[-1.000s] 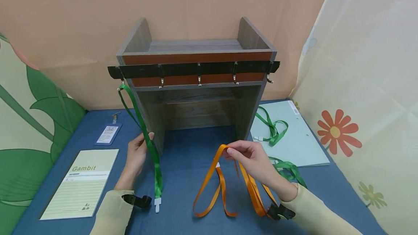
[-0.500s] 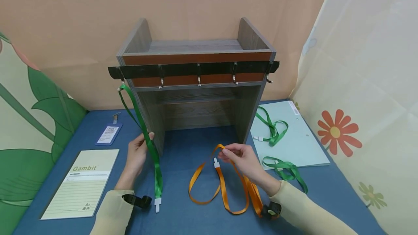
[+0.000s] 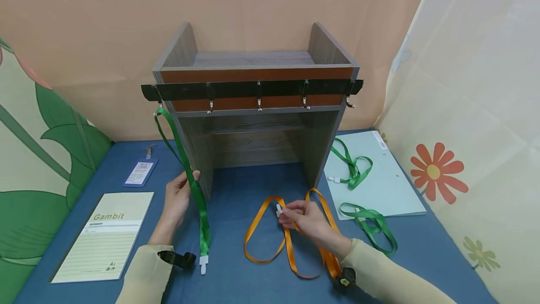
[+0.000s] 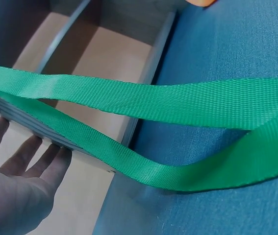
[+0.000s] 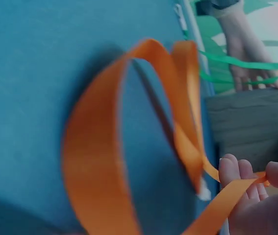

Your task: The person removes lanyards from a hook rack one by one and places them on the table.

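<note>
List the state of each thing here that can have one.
Hanging green lanyard: looped on the leftmost hook, touched by the left hand.
Orange lanyard: on the table, pinched by the right hand.
Other four hooks: bare.
Two green lanyards: lying loose at the right.

Bright, even light from overhead and my head view is crisp, though the edges bow outward. Soft shadow sits under the shelf (image 3: pixel 257 142). On my right wrist view the orange lanyard (image 5: pixel 129 147) smears with blur; my left one stays sharp.
</note>
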A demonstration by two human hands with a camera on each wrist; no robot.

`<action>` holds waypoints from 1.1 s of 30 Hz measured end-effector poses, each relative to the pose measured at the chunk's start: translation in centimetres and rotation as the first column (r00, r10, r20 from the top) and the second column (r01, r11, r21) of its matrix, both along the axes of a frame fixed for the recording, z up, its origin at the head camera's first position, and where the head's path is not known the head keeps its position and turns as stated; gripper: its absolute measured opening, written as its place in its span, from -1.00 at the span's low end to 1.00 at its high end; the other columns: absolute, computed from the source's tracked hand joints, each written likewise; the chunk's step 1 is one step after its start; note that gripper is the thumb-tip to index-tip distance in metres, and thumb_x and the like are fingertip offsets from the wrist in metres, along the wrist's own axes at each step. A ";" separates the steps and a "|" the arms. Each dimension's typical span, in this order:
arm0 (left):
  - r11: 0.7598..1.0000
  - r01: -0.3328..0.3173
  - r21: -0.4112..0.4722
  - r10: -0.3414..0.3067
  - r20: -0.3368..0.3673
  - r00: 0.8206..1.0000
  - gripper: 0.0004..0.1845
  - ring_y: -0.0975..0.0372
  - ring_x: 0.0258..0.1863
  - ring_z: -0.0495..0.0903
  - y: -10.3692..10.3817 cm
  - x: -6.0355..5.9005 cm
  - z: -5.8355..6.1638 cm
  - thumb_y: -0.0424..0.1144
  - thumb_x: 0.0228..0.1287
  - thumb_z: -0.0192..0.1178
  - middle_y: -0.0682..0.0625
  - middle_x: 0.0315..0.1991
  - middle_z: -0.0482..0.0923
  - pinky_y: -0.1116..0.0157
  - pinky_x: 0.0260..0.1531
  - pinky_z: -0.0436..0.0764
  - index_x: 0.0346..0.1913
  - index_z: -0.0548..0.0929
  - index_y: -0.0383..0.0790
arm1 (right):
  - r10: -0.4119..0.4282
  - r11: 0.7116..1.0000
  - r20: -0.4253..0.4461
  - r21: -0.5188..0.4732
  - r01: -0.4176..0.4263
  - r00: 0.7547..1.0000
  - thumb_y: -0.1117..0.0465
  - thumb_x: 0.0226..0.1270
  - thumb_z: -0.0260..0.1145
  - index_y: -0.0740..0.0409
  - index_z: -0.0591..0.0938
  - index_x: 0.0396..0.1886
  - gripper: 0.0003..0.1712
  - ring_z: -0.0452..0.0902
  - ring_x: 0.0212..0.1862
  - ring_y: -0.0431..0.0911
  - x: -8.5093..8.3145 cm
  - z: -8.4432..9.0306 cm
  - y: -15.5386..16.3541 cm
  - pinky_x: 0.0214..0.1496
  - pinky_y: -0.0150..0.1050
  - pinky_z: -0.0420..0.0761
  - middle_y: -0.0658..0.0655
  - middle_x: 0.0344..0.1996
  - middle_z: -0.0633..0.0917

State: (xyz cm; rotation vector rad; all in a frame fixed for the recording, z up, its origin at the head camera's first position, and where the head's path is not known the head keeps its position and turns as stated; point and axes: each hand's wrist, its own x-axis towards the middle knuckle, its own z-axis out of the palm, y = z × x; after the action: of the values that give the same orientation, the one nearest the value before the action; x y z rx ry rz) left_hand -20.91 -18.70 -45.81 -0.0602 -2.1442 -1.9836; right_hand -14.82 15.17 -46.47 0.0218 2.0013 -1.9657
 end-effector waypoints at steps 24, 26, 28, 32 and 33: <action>1.000 -0.009 0.017 0.009 -0.021 1.000 -0.63 0.20 -0.07 0.40 0.1 -0.2 0.0 -0.16 0.41 0.13 0.12 -0.16 0.58 0.35 -0.22 0.39 -0.11 0.60 -0.51 | -0.094 0.952 -0.126 0.278 0.126 0.988 0.25 0.32 0.30 0.37 0.42 0.27 -0.43 0.45 0.16 0.09 0.7 -0.2 0.7 0.09 -0.02 0.45 0.28 0.17 0.51; 1.000 -0.008 0.014 0.008 -0.022 1.000 -0.63 0.19 -0.08 0.40 0.1 -0.2 -0.1 -0.15 0.41 0.13 0.11 -0.18 0.57 0.35 -0.23 0.39 -0.12 0.60 -0.50 | -0.085 0.951 -0.129 0.284 0.119 0.988 0.25 0.33 0.29 0.36 0.41 0.28 -0.43 0.44 0.17 0.10 0.7 -0.1 0.9 0.09 -0.03 0.45 0.27 0.19 0.49; 1.000 -0.009 0.014 0.009 -0.019 1.000 -0.63 0.20 -0.09 0.40 0.1 -0.2 -0.1 -0.14 0.40 0.13 0.12 -0.18 0.58 0.35 -0.24 0.39 -0.11 0.61 -0.48 | -0.081 0.949 -0.138 0.291 0.119 0.987 0.25 0.33 0.30 0.37 0.41 0.28 -0.43 0.43 0.19 0.09 0.7 0.1 1.1 0.09 -0.04 0.45 0.26 0.19 0.49; 1.000 -0.011 0.016 0.011 -0.009 1.000 -0.64 0.22 -0.05 0.41 0.1 -0.1 0.0 -0.13 0.40 0.14 0.16 -0.14 0.57 0.36 -0.23 0.39 -0.08 0.63 -0.44 | -0.077 0.947 -0.166 0.297 0.124 0.983 0.27 0.33 0.29 0.39 0.40 0.28 -0.43 0.44 0.18 0.09 0.7 0.7 1.4 0.07 -0.07 0.47 0.27 0.18 0.50; 1.000 -0.013 0.016 0.013 -0.009 1.000 -0.64 0.22 -0.06 0.41 0.1 -0.1 0.0 -0.13 0.39 0.14 0.16 -0.15 0.57 0.36 -0.23 0.40 -0.08 0.63 -0.44 | -0.076 0.945 -0.178 0.300 0.128 0.981 0.27 0.32 0.29 0.39 0.41 0.28 -0.43 0.45 0.17 0.08 0.6 0.9 1.4 0.06 -0.07 0.48 0.27 0.17 0.51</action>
State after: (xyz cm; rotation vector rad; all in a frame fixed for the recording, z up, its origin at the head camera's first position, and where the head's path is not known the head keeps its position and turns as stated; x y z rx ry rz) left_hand -21.03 -18.58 -45.84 -0.0526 -2.1175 -1.9895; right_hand -14.19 16.57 -45.53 0.0400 2.4475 -1.7390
